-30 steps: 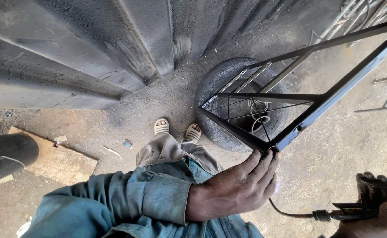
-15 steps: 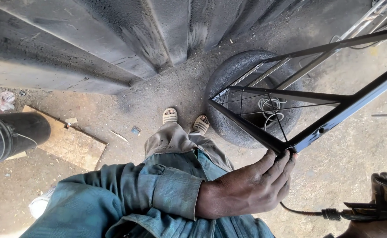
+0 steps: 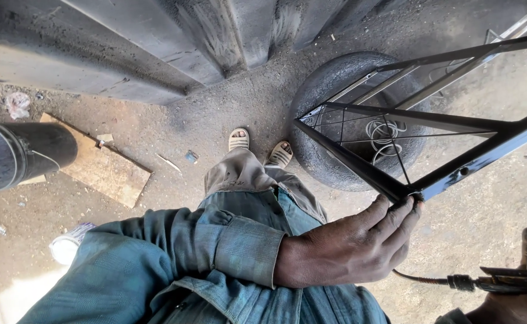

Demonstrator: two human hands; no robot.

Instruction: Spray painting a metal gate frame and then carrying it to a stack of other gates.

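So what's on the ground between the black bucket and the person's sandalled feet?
In the head view, a flat wooden board lies beside the black bucket; then dusty ground with small scraps up to the feet.
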